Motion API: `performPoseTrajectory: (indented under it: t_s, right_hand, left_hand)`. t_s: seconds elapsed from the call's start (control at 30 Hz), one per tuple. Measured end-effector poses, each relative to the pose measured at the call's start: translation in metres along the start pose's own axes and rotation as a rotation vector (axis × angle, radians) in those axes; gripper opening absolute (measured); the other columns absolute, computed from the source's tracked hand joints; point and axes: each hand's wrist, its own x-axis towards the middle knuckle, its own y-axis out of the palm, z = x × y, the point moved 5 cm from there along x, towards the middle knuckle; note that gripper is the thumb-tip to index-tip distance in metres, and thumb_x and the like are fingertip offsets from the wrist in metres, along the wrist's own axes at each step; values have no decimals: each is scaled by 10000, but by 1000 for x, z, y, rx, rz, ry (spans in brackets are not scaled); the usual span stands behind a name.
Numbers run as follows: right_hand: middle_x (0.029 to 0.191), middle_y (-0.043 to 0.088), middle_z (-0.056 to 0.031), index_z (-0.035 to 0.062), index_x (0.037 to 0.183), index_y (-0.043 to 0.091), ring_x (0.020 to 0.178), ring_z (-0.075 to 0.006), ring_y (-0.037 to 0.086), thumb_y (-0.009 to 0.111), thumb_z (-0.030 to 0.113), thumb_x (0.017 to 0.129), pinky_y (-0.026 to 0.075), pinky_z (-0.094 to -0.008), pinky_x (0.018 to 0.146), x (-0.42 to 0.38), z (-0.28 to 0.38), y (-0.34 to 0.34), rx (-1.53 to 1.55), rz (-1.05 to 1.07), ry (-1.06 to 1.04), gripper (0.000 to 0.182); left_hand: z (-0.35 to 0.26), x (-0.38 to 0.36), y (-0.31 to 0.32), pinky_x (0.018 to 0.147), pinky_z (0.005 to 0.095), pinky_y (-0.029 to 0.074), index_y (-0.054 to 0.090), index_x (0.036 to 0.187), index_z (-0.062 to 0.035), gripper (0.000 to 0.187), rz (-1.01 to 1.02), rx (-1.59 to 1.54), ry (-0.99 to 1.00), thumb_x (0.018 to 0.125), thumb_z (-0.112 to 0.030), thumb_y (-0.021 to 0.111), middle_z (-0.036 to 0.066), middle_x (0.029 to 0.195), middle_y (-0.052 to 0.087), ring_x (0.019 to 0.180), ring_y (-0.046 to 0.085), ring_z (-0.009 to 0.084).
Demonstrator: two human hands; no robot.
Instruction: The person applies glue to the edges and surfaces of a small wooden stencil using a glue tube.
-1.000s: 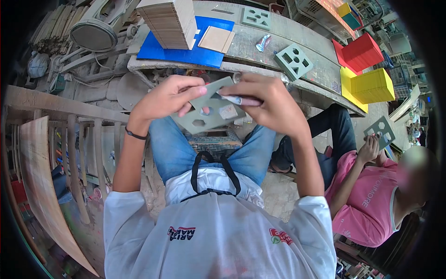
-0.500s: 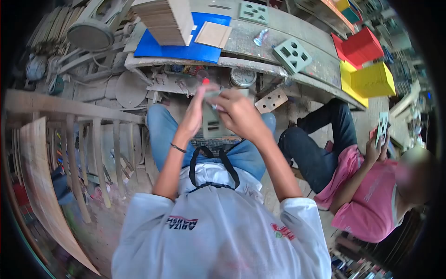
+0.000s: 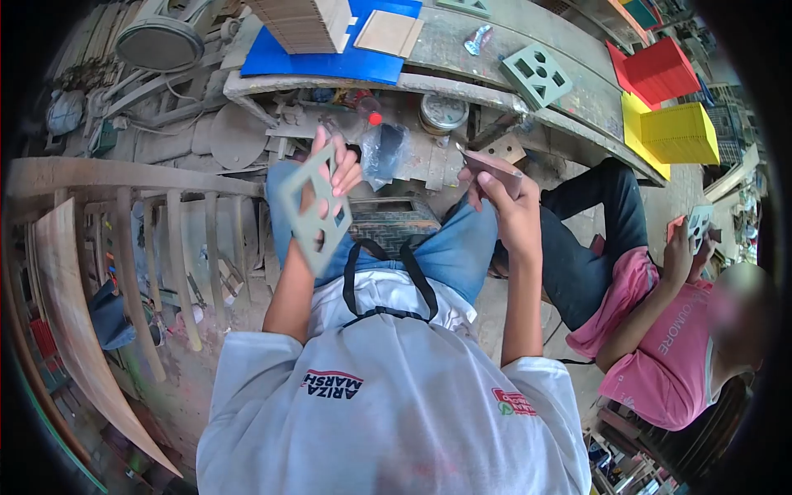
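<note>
My left hand (image 3: 345,172) grips a grey-green board (image 3: 306,228) with shaped cut-outs, tilted on edge above my left thigh. Fingers show behind it and through its openings. In my right hand (image 3: 513,206), above the right thigh, is a folded brown sheet (image 3: 500,173) that looks like sandpaper, pinched between thumb and fingers. The two hands are well apart. Between my knees is a dark patterned box-like seat (image 3: 392,216). A clear plastic bag (image 3: 385,153) lies beyond it, near a red cap (image 3: 375,119).
The workbench (image 3: 450,41) ahead holds another cut-out board (image 3: 536,76), a blue panel (image 3: 330,66), a wooden block stack (image 3: 307,25), and red (image 3: 660,70) and yellow (image 3: 681,132) pieces. Slatted wood (image 3: 124,247) stands left. At right, a person in pink (image 3: 660,355) handles a similar board.
My hands were together over the board and have separated. The left has lifted and tilted the board to the left; the right has moved right with the brown sheet. The view shifted slightly.
</note>
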Motion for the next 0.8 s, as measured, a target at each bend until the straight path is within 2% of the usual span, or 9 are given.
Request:
performPoseTrajectory:
  t_s: [0.03, 0.17, 0.27, 0.3, 0.4, 0.47, 0.57, 0.7, 0.8]
  right_hand:
    - [901, 641, -84, -42, 1140, 635, 637, -117, 517, 544, 77, 895, 413, -261, 553, 4, 6, 10, -96, 47, -16, 288]
    - [873, 583, -89, 52, 1139, 670, 743, -173, 539, 577, -71, 729, 452, -280, 687, 5, 28, 76, -458, 244, -405, 438]
    - [961, 538, -117, 99, 1140, 682, 813, -231, 548, 574, -94, 632, 466, -323, 746, 1, 42, 101, -588, 246, -588, 554]
    - [1006, 510, -128, 120, 1141, 688, 851, -263, 547, 574, -85, 595, 470, -351, 771, 1, 43, 105, -696, 235, -632, 593]
    - [1048, 475, -132, 135, 1151, 686, 924, -291, 524, 569, -86, 584, 460, -390, 811, 0, 42, 109, -748, 239, -697, 620]
    - [1019, 481, -126, 141, 1164, 680, 941, -305, 504, 584, -83, 562, 450, -407, 834, -3, 41, 112, -747, 249, -671, 649]
    - [1025, 492, -121, 144, 1174, 676, 928, -301, 499, 600, -92, 556, 450, -407, 826, -5, 39, 114, -713, 235, -727, 665]
    - [1032, 510, -112, 181, 1180, 675, 914, -304, 488, 608, -109, 554, 450, -404, 805, -3, 34, 111, -795, 208, -706, 693]
    - [1028, 512, -104, 212, 1179, 676, 917, -304, 482, 599, -125, 554, 450, -394, 775, 2, 28, 108, -833, 197, -693, 714]
  left_hand:
    - [-8, -1, 28, 418, 246, 364, 420, 778, -76, 436, 414, -298, -74, 1011, -440, 368, 2, 567, 391, 444, 444, 106]
    - [1, -1, 78, 395, 258, 362, 389, 861, -69, 356, 544, -556, -254, 1033, -373, 321, 30, 672, 407, 464, 427, 107]
    - [4, -15, 89, 489, 250, 416, 378, 846, -87, 317, 242, -206, -86, 1035, -338, 333, 31, 766, 408, 633, 475, 107]
    - [17, -3, 68, 640, 243, 454, 396, 875, -102, 288, 356, -294, -139, 1021, -350, 387, 17, 813, 399, 810, 484, 120]
    - [27, -8, 51, 752, 249, 457, 432, 941, -101, 258, 415, -802, -339, 1009, -349, 427, 21, 838, 411, 843, 492, 139]
    - [30, -15, 54, 776, 253, 473, 410, 1053, -85, 253, 355, -649, -229, 997, -329, 453, 40, 920, 427, 916, 491, 151]
    - [17, -24, 70, 845, 264, 523, 344, 1387, -38, 517, 184, -159, 82, 962, -266, 530, 96, 1166, 475, 1135, 487, 190]
    - [21, -28, 63, 871, 287, 508, 319, 1415, -41, 711, 149, -275, -15, 870, -339, 663, 89, 1220, 477, 1124, 502, 183]
    - [4, -40, 81, 872, 277, 510, 279, 1440, -33, 1173, 53, 57, 162, 525, -442, 888, 74, 1237, 481, 1084, 542, 192]
